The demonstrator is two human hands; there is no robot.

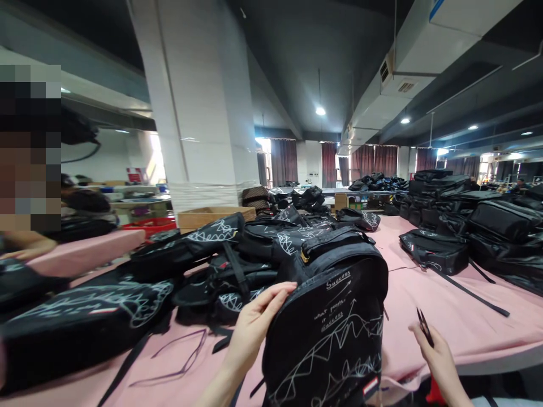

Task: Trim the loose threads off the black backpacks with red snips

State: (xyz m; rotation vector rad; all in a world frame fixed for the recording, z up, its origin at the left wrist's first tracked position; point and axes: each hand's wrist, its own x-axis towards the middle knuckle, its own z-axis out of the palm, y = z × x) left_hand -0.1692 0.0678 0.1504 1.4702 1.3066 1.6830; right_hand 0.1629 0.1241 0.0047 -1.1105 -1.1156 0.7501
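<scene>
A black backpack (pixel 335 333) with white scribble print and the word "Success" stands upright in front of me on the pink table (pixel 445 316). My left hand (pixel 254 325) grips its upper left edge, fingers curled over the fabric. To the right of the backpack, my right hand (pixel 439 359) is raised a little apart from it. It holds small black thread snips (pixel 423 326) with the points up.
Several more black printed backpacks (pixel 220 254) lie piled behind and to the left. Stacks of black bags (pixel 466 220) fill the right side. Loose straps (pixel 466 291) trail across the pink surface. Another person (pixel 29 169) sits at far left. A white pillar (pixel 199 113) rises behind.
</scene>
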